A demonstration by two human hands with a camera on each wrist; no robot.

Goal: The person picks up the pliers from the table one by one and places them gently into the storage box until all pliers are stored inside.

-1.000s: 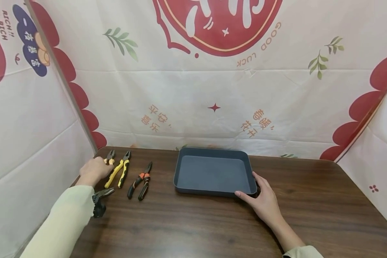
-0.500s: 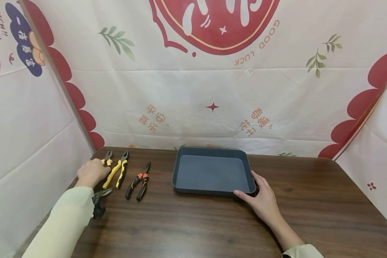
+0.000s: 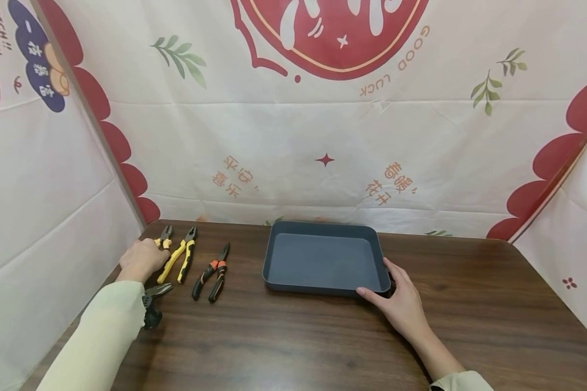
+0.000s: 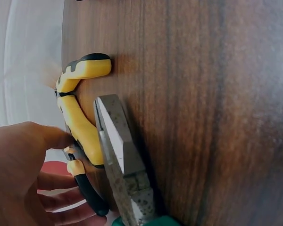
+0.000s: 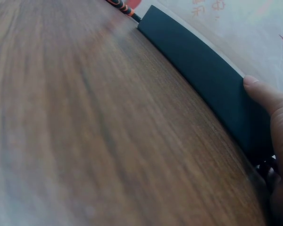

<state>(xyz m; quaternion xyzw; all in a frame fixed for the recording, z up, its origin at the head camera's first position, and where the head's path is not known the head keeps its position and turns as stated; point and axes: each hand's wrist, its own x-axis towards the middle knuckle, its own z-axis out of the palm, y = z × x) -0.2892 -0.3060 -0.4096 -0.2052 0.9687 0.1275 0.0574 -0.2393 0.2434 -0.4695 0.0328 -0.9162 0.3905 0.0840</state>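
Head view: the whole scene is sitting slightly higher and further right than half a second ago, while everything lying on the table (image 3: 293, 342) is keeping its place.
Left hand (image 3: 143, 258): it is gripping the pale-yellow-and-black pliers (image 4: 90, 195) by the handles near the table's far left corner, thumb on one side and fingers on the other, just as before; how firmly, I cannot tell.
Right hand (image 3: 403, 304): it is still holding the tray (image 3: 325, 263) by its near right corner, thumb at the near rim, the other fingers partly hidden along the right wall.
Tray: dark blue-grey, it is lying flat near the table's back edge, staying put across the frames.
Yellow-and-black pliers (image 3: 172, 264): they are lying handles apart, just beside the left hand.
Orange-and-black pliers (image 3: 221, 266): they are resting between those and the tray.
Green-handled pliers (image 4: 127, 174): they are lying beside the left sleeve (image 3: 98, 331).
Table surface: dark brown wood is showing grain running side to side and catching a pale sheen in front.
Cloth (image 3: 274, 130): white, it is hanging behind and at both sides, carrying a red emblem (image 3: 335, 62), red scallops (image 3: 116, 141), green leaf sprigs (image 3: 194, 70) and orange lettering (image 3: 391, 171).
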